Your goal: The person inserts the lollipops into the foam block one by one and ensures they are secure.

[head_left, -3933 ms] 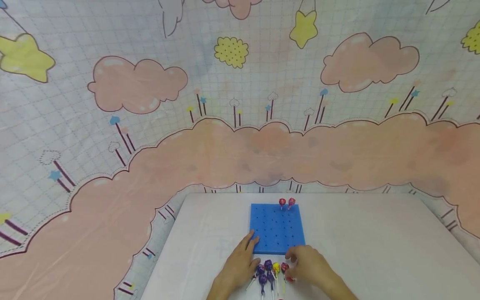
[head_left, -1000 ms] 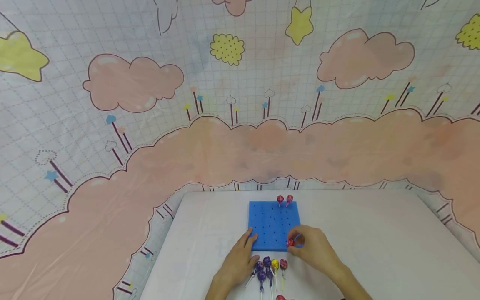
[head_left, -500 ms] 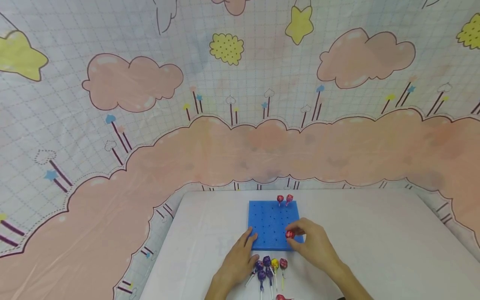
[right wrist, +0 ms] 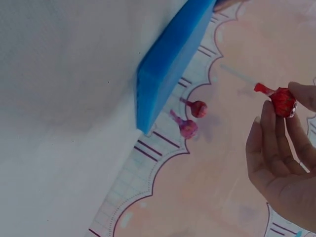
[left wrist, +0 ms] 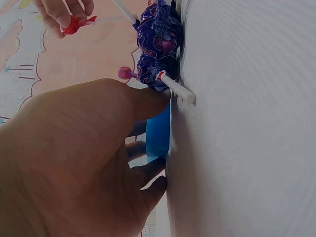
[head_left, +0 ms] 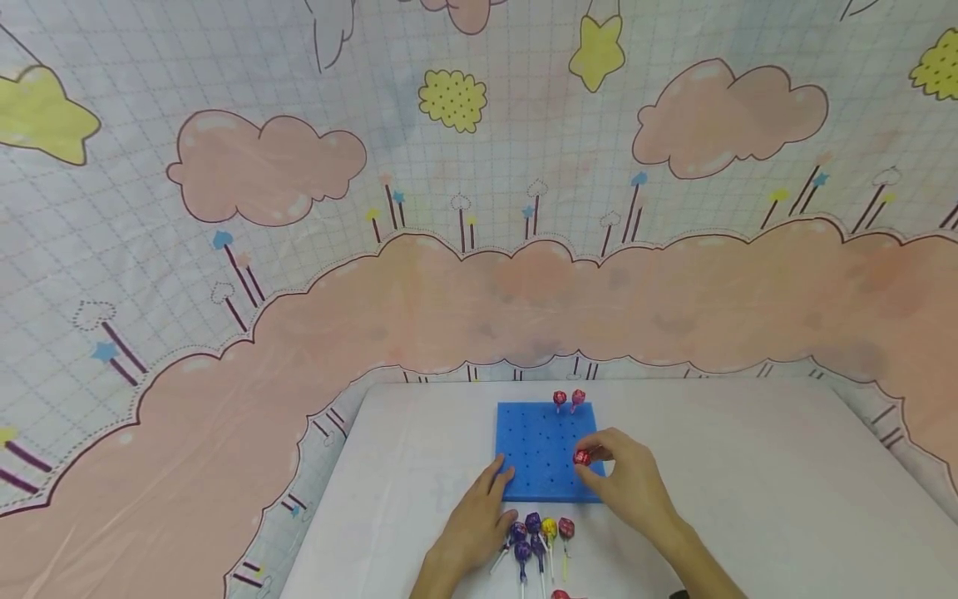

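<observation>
Pinched by its wrapped head, a red lollipop (right wrist: 284, 102) is in my right hand (head_left: 627, 474), over the right part of a blue foam board (head_left: 535, 466) dotted with small holes. In the right wrist view its pale stick points away from the fingers toward the board side, apart from the board. My left hand (head_left: 475, 516) lies with extended fingers at the board's left edge, its thumb close to purple lollipops (left wrist: 159, 37). Two lollipops, a red one (head_left: 560, 398) and a pink one (head_left: 579, 397), stand upright in the board's far right corner.
In front of the board lie several purple lollipops (head_left: 522, 551), a yellow one (head_left: 550, 527) and a dark red one (head_left: 566, 527). Another red lollipop (head_left: 560, 594) is partly cut off at the bottom edge. A patterned cloth (head_left: 479, 308) hangs behind the white table (head_left: 711, 466).
My right hand has picked up a red lollipop from the near pile, lifted it over the board and moved it farther away. My left hand has stayed at the board's left edge.
</observation>
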Available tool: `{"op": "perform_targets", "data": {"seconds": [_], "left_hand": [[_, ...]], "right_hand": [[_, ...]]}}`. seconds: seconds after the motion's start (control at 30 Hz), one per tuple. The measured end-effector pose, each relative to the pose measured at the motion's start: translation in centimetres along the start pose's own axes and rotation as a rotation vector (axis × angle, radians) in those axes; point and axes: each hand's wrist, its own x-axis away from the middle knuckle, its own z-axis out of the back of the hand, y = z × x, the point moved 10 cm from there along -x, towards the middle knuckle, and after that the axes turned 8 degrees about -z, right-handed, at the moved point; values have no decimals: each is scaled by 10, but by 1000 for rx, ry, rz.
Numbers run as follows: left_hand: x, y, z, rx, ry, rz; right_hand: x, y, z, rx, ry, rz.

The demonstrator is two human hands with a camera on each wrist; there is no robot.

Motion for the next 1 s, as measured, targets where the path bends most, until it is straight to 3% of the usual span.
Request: {"op": "perform_targets", "data": {"seconds": [0.63,1.0], "left_hand": [[3,2,5,12,12,-21],[2,3,6,17,15,-26]], "right_hand": [[-8,-2,9,14,126,101],[-18,15,5,-5,119,-8]]}}
